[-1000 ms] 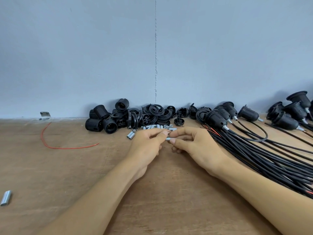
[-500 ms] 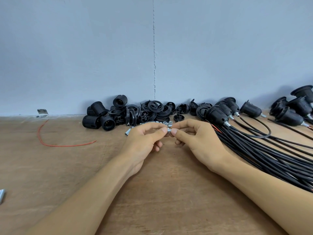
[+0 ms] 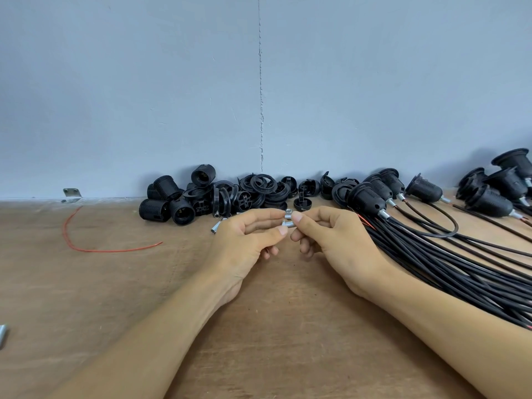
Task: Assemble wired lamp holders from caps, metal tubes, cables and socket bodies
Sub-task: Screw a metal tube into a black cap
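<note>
Both hands meet above the bench [image 3: 259,326], near its back edge. The left hand [image 3: 244,243] and right hand [image 3: 342,246] each pinch with curled fingertips at two short metal tubes [image 3: 288,224] held between them, clear of the surface. Which hand carries which tube cannot be told.

Risk: the tubes look small, smooth and round, so a loosened pinch during separation would likely drop one. A dropped tube would probably roll into the caps [image 3: 259,188] along the back edge, or under the cables [image 3: 431,254] toward the right edge, where retrieval is slow. Secure one tube before releasing the other.
</note>
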Tool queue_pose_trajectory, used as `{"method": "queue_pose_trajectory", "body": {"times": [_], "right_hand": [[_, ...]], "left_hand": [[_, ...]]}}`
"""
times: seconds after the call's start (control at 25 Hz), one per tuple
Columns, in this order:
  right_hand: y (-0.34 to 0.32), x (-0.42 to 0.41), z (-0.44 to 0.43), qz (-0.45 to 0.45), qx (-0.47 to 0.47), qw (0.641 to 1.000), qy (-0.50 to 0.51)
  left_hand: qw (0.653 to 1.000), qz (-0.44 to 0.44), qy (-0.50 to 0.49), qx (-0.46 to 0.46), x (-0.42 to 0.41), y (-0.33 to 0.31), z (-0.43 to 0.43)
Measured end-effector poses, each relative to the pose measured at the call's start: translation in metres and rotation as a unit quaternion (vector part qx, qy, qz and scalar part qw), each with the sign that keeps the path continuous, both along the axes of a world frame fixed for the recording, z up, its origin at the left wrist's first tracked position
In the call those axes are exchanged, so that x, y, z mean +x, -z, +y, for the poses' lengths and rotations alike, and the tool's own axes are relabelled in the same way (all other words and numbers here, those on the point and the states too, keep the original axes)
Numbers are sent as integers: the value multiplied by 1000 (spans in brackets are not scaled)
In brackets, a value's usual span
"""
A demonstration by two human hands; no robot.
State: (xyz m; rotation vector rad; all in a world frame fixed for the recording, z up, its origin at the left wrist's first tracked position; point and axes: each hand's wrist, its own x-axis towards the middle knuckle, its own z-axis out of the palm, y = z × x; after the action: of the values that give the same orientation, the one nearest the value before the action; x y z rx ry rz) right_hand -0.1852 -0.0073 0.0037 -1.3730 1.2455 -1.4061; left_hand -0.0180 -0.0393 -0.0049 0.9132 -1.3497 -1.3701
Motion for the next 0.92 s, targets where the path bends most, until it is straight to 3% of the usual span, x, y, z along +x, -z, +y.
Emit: {"method": "queue_pose_trajectory", "body": {"times": [0.16,0.24,0.4,0.92], "right_hand": [[-1,3,-1,-59,55,997,-13],[0,3,-2,-40,62,997,-3],[3,3,-3,24,53,998,15],[2,-1,-2,-70,15,997,-36]], "left_hand": [[1000,-6,1,-11,-1,1,0],[1000,-10,4,-17,-1,1,1],[1000,-9,2,-18,0,1,0],[1000,17,-20,-4,-1,2,0]]}}
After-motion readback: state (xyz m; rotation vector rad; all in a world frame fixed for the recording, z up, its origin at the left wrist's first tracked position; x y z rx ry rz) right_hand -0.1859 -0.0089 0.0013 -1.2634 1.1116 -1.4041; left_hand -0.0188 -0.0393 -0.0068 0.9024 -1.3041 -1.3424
